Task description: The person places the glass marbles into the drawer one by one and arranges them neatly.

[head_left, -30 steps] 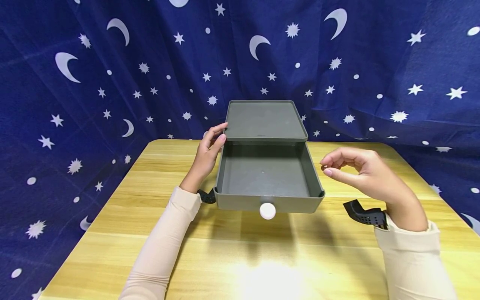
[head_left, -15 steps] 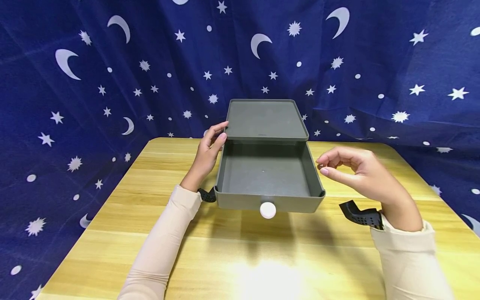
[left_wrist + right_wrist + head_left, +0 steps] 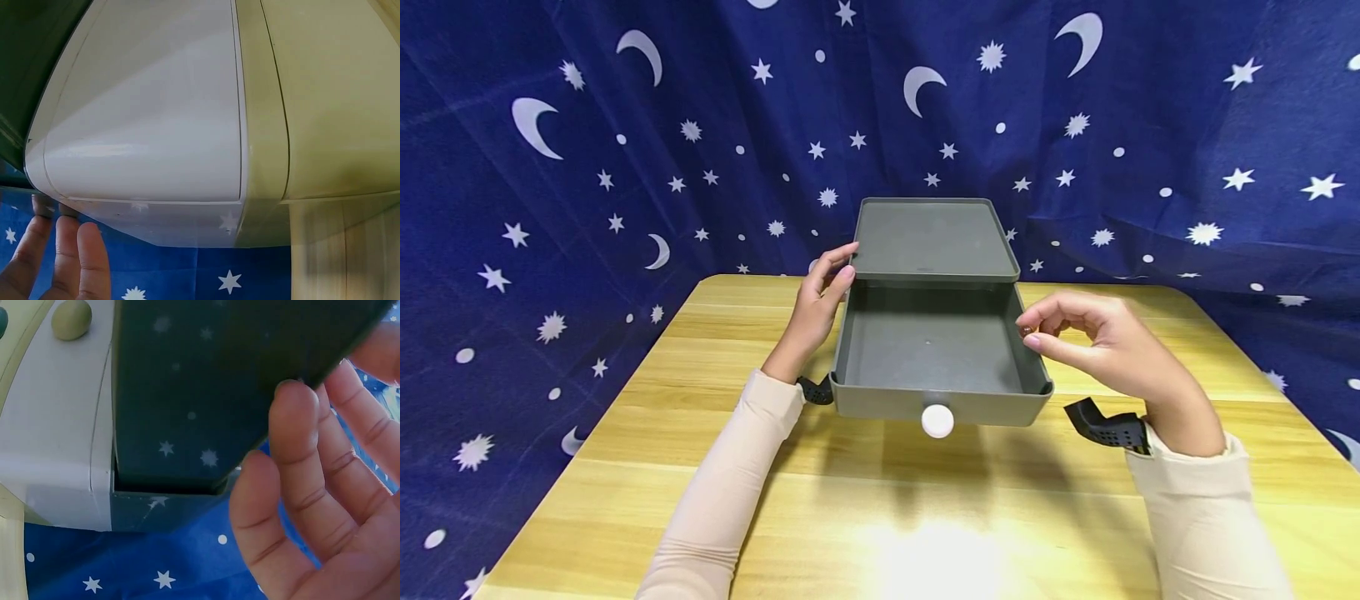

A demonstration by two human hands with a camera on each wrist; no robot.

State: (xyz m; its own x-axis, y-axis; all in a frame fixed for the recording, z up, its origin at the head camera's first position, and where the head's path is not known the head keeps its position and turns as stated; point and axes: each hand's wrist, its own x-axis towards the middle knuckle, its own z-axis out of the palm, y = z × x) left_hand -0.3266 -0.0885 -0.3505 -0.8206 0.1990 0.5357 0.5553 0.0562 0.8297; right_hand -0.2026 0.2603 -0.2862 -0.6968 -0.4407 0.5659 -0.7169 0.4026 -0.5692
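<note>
A grey drawer [image 3: 887, 405] with a round white knob [image 3: 937, 421] is pulled out toward me from a drawer cabinet whose grey top [image 3: 936, 237] shows behind it. My left hand [image 3: 816, 300] touches the cabinet's left side near the top, its fingers fairly straight. At the drawer's right wall, my right hand [image 3: 1086, 333] pinches a small, shiny dark-brown piece [image 3: 1027, 331] between thumb and fingertips. Its kind is too small to tell. In the right wrist view, fingers [image 3: 297, 437] overlap the dark drawer side [image 3: 187, 381]; the piece is hidden there.
Below the grey drawer, the left wrist view shows a white tier [image 3: 150, 112] and a yellowish tier [image 3: 337, 112]. Another knob [image 3: 71, 320] shows in the right wrist view. The wooden table [image 3: 715, 467] ends near a blue curtain [image 3: 775, 100] with moons and stars.
My right hand has moved left with the small brown piece, from beside the drawer to its right wall. My left hand has kept its place on the cabinet.
</note>
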